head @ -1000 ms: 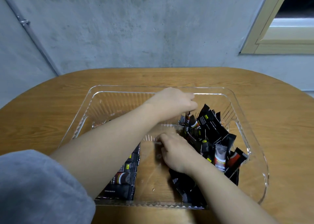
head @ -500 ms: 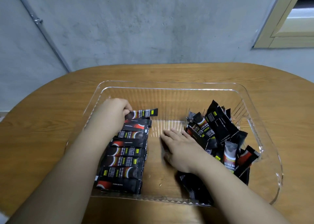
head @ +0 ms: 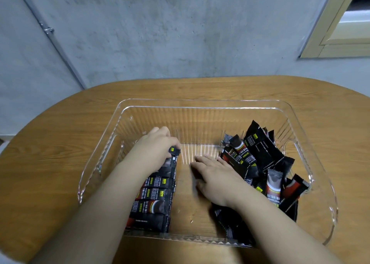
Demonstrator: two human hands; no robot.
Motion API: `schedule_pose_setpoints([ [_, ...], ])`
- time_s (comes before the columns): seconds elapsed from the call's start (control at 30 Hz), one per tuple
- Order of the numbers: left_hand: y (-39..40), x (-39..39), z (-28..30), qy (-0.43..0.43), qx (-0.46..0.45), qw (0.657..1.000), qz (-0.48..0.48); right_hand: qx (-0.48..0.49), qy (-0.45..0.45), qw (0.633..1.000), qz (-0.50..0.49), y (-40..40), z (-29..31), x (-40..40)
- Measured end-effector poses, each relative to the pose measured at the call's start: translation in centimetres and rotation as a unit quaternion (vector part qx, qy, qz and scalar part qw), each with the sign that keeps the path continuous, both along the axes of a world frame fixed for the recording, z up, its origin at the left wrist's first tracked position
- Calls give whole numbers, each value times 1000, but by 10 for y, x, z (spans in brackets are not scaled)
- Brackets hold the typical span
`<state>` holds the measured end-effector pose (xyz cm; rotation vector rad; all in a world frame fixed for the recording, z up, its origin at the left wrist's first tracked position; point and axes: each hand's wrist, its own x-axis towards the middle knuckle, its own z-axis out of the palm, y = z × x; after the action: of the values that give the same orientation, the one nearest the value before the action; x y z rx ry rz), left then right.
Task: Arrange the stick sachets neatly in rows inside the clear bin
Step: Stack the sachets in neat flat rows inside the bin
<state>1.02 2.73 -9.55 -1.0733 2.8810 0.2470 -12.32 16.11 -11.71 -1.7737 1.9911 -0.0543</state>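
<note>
Left hand (head: 154, 147) knuckles up, fingers curled down (fingertips hidden); right hand (head: 215, 178) flat, fingers straight.

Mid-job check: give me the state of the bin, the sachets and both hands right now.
clear bin: upright on the table, open-topped
sachet row: flat, side by side along the left wall
loose sachets: jumbled heap at right, unsorted
left hand: fingers curled on the row's far sachet
right hand: flat, fingers straight, beside the heap

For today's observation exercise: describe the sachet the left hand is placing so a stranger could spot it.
Find the clear bin on the wooden table. Along its left side lies a neat row of sachets. At the row's far end, the left hand presses one sachet; only its dark tip shows past the fingers.
</note>
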Motion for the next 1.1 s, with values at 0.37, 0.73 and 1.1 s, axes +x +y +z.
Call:
schedule_pose_setpoints([
  [0.37,-4,0,-4,2,-24,998,63,1,0,1000,0,0,0,0],
  [0.73,-3,5,1,40,-34,993,105,-1,-1,1000,-5,0,1,1],
  [1.1,23,26,5,51,30,997,58,-61,-73,992,-85,-5,-3,-3],
])
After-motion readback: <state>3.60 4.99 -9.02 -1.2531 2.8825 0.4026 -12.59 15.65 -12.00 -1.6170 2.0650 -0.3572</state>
